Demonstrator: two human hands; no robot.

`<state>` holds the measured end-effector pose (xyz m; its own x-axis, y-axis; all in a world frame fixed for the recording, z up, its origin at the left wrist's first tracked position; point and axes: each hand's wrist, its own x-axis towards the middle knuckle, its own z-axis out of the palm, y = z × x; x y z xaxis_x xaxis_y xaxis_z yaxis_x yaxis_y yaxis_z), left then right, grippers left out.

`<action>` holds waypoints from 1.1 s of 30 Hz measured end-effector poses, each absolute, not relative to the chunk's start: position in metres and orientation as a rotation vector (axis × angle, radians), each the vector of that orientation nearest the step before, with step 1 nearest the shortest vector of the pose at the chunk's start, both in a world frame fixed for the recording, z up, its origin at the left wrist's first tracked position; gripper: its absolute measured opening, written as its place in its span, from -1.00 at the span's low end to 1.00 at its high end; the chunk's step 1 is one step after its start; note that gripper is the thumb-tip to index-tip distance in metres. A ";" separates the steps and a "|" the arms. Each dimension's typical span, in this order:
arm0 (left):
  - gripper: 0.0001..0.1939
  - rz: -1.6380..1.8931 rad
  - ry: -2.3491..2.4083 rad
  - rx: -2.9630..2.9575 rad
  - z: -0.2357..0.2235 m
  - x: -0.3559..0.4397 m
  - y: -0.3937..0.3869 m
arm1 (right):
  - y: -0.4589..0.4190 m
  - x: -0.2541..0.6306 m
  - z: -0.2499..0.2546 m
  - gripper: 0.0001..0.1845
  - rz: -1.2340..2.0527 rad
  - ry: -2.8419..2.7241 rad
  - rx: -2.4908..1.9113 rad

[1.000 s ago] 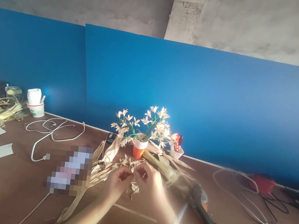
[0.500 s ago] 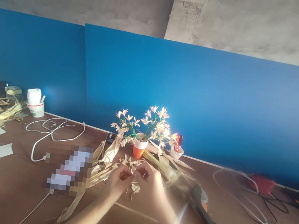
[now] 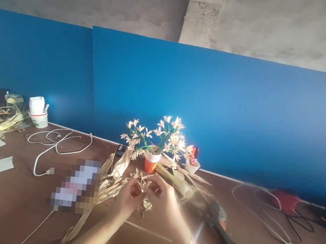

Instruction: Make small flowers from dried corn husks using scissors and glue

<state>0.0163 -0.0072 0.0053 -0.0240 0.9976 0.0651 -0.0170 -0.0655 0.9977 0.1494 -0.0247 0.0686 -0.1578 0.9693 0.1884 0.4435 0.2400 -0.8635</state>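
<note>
My left hand point(image 3: 129, 195) is pinched closed, and its fingertips meet those of my right hand point(image 3: 163, 195) in front of the orange cup. A small pale piece of corn husk seems to sit between the fingertips, mostly hidden by them. Cut husk bits point(image 3: 138, 174) lie just behind the hands, and a loose husk scrap point(image 3: 147, 205) rests below them. The orange paper cup point(image 3: 150, 164) holds green stems with pale husk flowers point(image 3: 175, 137). Long dried corn husks point(image 3: 122, 164) spread on both sides of the cup.
A black glue gun point(image 3: 221, 228) lies right of my forearm. At left are a blurred-out phone point(image 3: 76, 184), a white cable point(image 3: 55, 146), a white tub point(image 3: 38, 119) and more husks point(image 3: 1, 122). A red-handled tool stands in a small white cup point(image 3: 192, 166) before the blue partition point(image 3: 213, 96).
My right hand's fingers have shifted slightly left, closer over the left fingertips. The left hand barely moves; everything on the table stays in place.
</note>
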 end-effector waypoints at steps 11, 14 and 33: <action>-0.63 1.262 1.030 1.198 0.009 0.013 -0.013 | -0.019 0.152 0.063 -0.75 1.046 -1.503 -1.485; -0.63 1.283 1.023 1.222 0.009 0.014 -0.013 | -0.018 0.153 0.058 -0.77 1.167 -1.468 -1.373; -0.79 1.207 1.149 1.280 0.012 0.014 -0.014 | -0.026 0.152 0.075 -0.85 0.589 -1.921 -1.430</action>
<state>0.0140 -0.0136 0.0116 0.0526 0.9971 0.0557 0.0062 -0.0561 0.9984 0.1517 -0.0264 0.0750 -0.1819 0.9534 0.2406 0.6550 0.3000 -0.6935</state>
